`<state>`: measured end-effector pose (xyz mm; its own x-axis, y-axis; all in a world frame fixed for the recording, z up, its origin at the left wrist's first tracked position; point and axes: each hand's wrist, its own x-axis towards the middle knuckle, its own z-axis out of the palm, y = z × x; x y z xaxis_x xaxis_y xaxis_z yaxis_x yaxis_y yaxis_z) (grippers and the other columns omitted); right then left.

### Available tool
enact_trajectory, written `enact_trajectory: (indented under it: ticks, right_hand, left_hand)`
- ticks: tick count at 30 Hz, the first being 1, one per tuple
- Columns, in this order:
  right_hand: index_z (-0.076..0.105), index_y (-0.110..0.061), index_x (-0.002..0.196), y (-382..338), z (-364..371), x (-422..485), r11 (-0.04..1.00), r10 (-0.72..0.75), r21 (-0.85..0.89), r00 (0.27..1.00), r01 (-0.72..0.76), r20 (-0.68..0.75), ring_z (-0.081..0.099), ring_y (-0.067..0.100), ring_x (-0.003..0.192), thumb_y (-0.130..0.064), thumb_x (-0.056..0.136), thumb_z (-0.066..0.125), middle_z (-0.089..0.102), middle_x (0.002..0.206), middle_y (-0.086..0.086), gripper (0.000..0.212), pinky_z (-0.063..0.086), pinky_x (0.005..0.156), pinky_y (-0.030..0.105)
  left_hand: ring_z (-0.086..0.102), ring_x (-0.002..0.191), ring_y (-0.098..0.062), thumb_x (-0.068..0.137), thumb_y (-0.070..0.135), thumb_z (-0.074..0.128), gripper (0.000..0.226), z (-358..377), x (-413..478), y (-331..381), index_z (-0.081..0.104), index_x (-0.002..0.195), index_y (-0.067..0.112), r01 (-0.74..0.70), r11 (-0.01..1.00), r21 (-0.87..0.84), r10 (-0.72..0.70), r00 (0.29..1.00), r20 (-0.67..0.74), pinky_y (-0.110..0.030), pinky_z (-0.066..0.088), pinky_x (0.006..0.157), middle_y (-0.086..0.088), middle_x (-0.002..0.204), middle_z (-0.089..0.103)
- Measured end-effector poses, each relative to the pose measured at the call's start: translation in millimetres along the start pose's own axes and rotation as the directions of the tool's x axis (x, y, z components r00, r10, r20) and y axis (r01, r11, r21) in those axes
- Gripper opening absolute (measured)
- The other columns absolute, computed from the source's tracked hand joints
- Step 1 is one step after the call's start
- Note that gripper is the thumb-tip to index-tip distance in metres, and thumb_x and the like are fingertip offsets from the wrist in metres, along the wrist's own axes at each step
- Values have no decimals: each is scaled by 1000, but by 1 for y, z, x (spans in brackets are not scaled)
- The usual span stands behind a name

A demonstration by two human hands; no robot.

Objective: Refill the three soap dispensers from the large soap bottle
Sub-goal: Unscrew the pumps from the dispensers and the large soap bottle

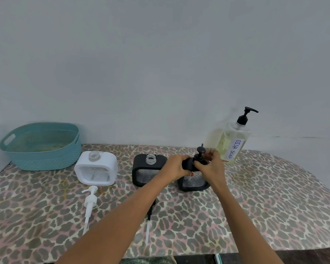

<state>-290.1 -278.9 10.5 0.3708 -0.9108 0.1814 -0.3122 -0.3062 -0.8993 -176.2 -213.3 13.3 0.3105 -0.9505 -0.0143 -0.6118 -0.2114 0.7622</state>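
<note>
Two pump heads, the white pump (89, 203) and the black pump (148, 220), are lying nearest on the counter (255, 206), their dispensers standing open behind. Both hands, left hand (174, 166) and right hand (211, 164), are gripping the third dispenser (194, 180), seemingly unscrewing its pump; the large soap bottle (232, 143) is waiting behind, so no refilling appears begun.

The table (255, 206) wears a leopard-print cover; a large soap bottle (231, 143) marked "DISH SOAP" stands at its back edge; a black dispenser (193, 181) sits just front-left of the bottle, a second black one (147, 170) further left, a white one (96, 168) beyond; a teal basket (42, 146) lies farthest left; a white pump (89, 204) and a dark pump (148, 221) lie flat nearer the front.
</note>
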Motion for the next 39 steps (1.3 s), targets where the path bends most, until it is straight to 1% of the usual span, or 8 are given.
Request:
enact_trajectory:
  ticks: [4,7,9,15,25,33,36,39]
  right_hand:
    - [45,-6,117,2,1,1,1000,6,3,999,-6,46,51,15,97,-3,74,67,54,110,5,48,40,82,25]
    - [48,-3,115,5,8,2,992,-37,-120,999,34,-22,50,23,101,-19,69,78,50,112,11,57,43,86,32]
    - [52,-1,109,4,10,1,989,-51,-143,996,40,-73,53,26,96,-20,70,78,55,107,14,50,42,79,28]
    - [59,-1,108,-10,0,1,997,-47,-67,995,42,-91,56,17,85,-11,75,73,65,100,13,37,39,72,15]
    - [64,-4,106,-57,-47,7,993,-67,95,992,77,-105,65,17,87,-11,74,74,69,95,9,34,51,82,25]
    - [62,-17,93,-82,-79,-3,978,-132,154,990,139,-56,61,-1,76,-9,76,72,64,79,-8,22,48,64,3]
    - [64,-13,99,-73,-79,-9,985,-98,141,995,99,-9,63,5,79,-11,75,73,66,82,-5,25,49,64,7]
    - [64,-8,105,-57,-76,-16,993,-25,112,998,20,49,64,14,87,-14,74,74,68,92,2,33,50,74,20]
  left_hand:
    - [60,105,-25,72,9,75,54,0,0,0,56,122,7,4,1000,-11,-4,1000,-8,-29,45,86,-14,112,65]
    - [62,100,-27,72,8,74,46,0,0,-1,60,116,6,-2,1000,-13,1,1000,-11,-29,47,80,-15,105,67]
    - [62,99,-26,71,9,74,47,0,0,-1,60,116,7,-2,1000,-17,2,1000,-11,-28,47,79,-15,105,67]
    - [59,108,-25,73,8,74,58,0,0,2,53,126,8,1,999,-39,-1,1000,0,-24,43,87,-13,118,63]
    - [57,113,-24,73,9,75,60,0,-1,4,51,128,8,19,1000,-9,-19,1000,21,-28,42,97,-10,123,62]
    - [56,114,-22,71,13,77,61,0,0,3,53,126,9,25,1000,17,-25,1000,9,-23,39,93,-9,125,60]
    - [56,113,-22,70,16,78,60,1,-1,2,54,126,10,17,999,29,-17,1000,-3,-25,40,93,-8,124,60]
    - [57,112,-22,70,16,78,59,1,-1,0,55,124,10,14,1000,27,-14,1000,-13,-27,42,93,-9,122,61]
